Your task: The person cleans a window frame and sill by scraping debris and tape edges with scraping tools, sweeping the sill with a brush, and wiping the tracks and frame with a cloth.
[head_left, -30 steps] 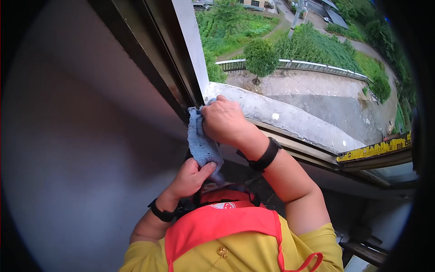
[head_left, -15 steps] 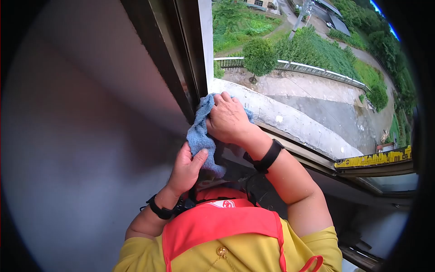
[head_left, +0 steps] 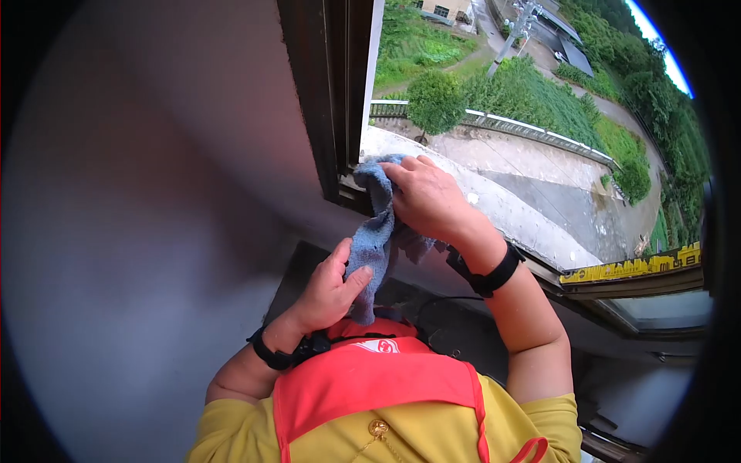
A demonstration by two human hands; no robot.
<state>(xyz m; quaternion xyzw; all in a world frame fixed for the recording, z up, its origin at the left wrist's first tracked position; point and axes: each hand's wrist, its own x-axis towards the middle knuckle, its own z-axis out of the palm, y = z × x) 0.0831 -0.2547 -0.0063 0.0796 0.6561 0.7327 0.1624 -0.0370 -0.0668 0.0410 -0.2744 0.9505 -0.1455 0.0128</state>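
A blue-grey cleaning cloth [head_left: 370,241] hangs between my hands beside the corner of a dark window frame [head_left: 330,116]. My right hand [head_left: 432,197] is closed on its upper part, over the window sill, with the fingertips partly tucked behind the hand. Lower down, my left hand [head_left: 328,289] has the cloth's hanging end between thumb and fingers. The top of the cloth lies near the frame's lower corner; whether it touches the frame I cannot tell.
Outside the window runs a pale concrete ledge [head_left: 494,208], with a yard and trees beyond. A plain wall [head_left: 154,255] is on the left. The window track continues right to a sash with a yellow printed strip [head_left: 633,266].
My right hand has moved right and slightly down with the cloth, away from the frame corner. My left hand has shifted a little right and down. The view has turned slightly.
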